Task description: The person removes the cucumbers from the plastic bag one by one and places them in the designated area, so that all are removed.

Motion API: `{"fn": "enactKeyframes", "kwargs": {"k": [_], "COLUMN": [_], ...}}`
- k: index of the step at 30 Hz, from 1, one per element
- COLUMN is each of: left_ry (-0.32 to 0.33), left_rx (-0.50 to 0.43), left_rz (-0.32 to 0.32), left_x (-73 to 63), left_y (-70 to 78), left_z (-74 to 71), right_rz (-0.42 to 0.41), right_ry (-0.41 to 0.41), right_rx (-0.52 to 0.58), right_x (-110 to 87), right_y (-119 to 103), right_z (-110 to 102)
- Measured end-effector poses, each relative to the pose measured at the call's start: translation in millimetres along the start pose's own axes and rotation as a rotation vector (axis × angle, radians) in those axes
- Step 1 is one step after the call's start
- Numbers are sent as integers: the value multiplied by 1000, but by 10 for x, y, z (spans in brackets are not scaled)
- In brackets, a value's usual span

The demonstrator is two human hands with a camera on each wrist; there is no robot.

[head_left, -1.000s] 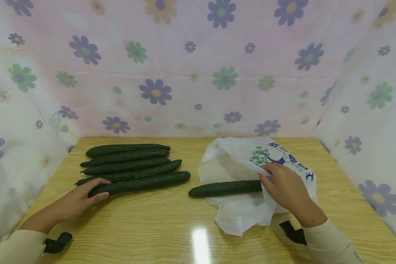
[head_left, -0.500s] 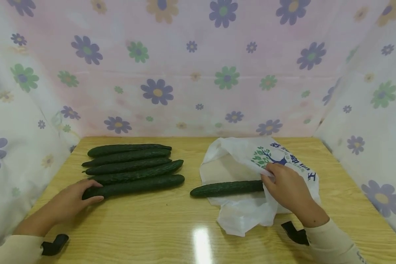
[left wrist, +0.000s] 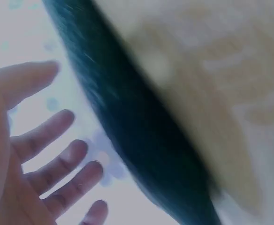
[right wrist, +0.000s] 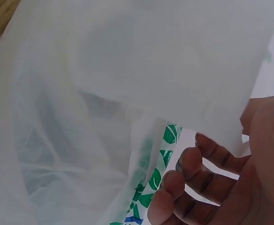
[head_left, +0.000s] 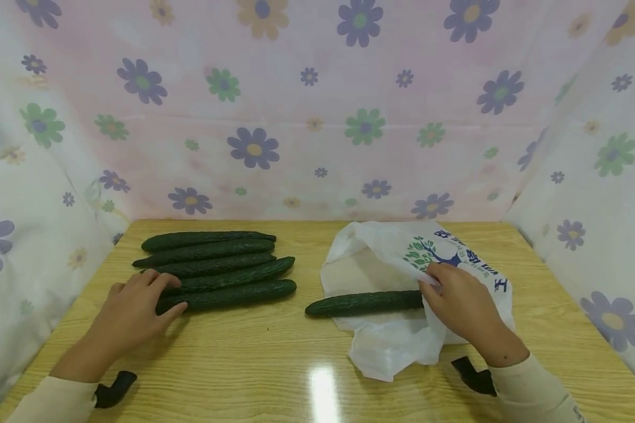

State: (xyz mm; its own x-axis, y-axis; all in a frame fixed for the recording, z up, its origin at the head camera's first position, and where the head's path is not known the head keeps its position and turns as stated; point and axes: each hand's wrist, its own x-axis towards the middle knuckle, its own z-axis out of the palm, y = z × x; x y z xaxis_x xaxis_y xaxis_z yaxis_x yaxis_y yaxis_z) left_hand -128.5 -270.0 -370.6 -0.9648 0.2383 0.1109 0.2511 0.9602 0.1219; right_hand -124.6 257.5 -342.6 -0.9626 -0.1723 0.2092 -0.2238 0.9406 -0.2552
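In the head view my left hand [head_left: 132,308] is over the left ends of the two nearest cucumbers in a row, thumb and fingers spread. The nearest cucumber [head_left: 243,295] is partly hidden under it. The left wrist view shows the fingers [left wrist: 57,176] apart from a dark green cucumber [left wrist: 127,112]. My right hand [head_left: 463,302] pinches the mouth edge of a white plastic bag [head_left: 370,358] with a printed tree and blue lettering. One cucumber [head_left: 362,303] lies at the bag's mouth, its right end hidden behind the raised plastic and the hand.
The other cucumbers [head_left: 206,251] lie side by side behind the nearest one, roughly parallel, on the wooden table [head_left: 233,370]. A flower-printed sheet [head_left: 296,176] hangs along the table's back edge and both sides.
The nearest cucumber has slid slightly left along the row. My left hand has let go of it and moved right, fingers spreading. The right hand keeps its pinch on the bag.
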Motion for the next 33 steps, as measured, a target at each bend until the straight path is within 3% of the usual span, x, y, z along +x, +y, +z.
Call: {"fn": "enactKeyframes", "kwargs": {"k": [5,11,17,21,26,33], "left_ry": [103,131,33,-44,-116,-147], "left_rx": [-56,-127,-207,-185,-104,-64], "left_rz": [85,237,337,393,406,393], "left_x": [188,419,619,721,827,878], "left_y": [488,1165,1788,2141,2418,2547], "left_z": [-33,18,114,211,333,486], "right_rz": [-7,1,-1,-4,-14,-15], "right_ry": [11,1,3,1,15,15], "right_rx": [-3,0,0,-2,4,8], "right_x": [1,-22,-11,-8,-9,-11], "right_y": [5,15,10,8,-3,-13], "right_z": [0,21,20,22,28,24]}}
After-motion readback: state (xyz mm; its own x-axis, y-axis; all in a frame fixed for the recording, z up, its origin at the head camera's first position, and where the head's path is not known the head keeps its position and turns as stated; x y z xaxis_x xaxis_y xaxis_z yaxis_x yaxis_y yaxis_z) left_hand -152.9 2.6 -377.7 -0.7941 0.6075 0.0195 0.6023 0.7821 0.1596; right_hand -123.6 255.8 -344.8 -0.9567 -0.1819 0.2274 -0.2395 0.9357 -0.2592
